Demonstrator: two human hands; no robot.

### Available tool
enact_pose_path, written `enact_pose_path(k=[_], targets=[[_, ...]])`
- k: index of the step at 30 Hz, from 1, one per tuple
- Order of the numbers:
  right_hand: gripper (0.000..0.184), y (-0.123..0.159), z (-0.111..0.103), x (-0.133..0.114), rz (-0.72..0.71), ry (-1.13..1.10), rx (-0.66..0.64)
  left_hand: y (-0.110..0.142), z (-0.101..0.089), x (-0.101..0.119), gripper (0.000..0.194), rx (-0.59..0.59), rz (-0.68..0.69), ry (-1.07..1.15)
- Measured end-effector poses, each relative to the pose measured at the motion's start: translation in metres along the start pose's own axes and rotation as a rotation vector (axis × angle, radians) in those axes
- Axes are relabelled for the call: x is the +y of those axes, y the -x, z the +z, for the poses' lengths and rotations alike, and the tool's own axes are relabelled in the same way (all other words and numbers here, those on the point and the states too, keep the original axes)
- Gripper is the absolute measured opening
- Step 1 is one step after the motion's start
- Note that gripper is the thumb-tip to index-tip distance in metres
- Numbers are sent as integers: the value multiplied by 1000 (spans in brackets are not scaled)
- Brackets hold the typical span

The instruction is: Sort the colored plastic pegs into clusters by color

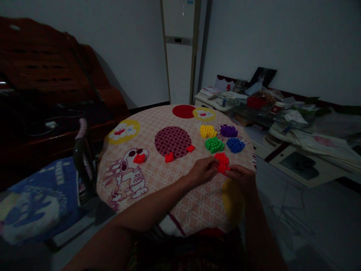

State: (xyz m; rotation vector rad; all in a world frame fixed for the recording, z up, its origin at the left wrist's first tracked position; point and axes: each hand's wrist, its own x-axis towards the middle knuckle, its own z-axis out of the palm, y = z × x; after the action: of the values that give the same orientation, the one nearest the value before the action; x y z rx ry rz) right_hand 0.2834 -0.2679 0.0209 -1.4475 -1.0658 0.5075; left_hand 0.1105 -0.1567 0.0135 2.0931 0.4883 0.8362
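Observation:
A cluster of red knobbly pieces [222, 162] is at the right front of the round table, between my two hands. My left hand [203, 170] has its fingers pinched at the cluster's left edge. On the lower right edge, the thumb and fingers of my right hand [241, 177] close on it. Just beyond lie similar knobbly clusters: green [214, 145], blue [235, 145], yellow [208, 131] and purple [228, 131]. Farther left are small red pieces: one near the middle [191, 148], another [169, 157] beside it, and one [139, 158] on the printed dog.
A patterned cloth [160, 188] covers the round table. To the left stand a chair with a blue cover [53, 199] and a wooden bench [42, 56]. A cluttered low cabinet [299, 158] runs along the right wall, and a tall white air conditioner [179, 67] stands behind.

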Motion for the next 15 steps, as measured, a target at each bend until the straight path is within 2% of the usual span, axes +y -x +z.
enact_pose_path(k=[4, 6, 11, 15], targets=[[33, -13, -8, 7, 34, -12, 345, -3, -3, -6, 21, 59, -38, 49], [35, -23, -7, 17, 37, -12, 420, -4, -5, -8, 21, 77, -49, 45], [36, -47, 3, 42, 2, 129, 377, -4, -10, -10, 24, 86, -48, 19], [36, -51, 8, 48, -49, 247, 329, -3, -11, -9, 22, 86, -40, -3]])
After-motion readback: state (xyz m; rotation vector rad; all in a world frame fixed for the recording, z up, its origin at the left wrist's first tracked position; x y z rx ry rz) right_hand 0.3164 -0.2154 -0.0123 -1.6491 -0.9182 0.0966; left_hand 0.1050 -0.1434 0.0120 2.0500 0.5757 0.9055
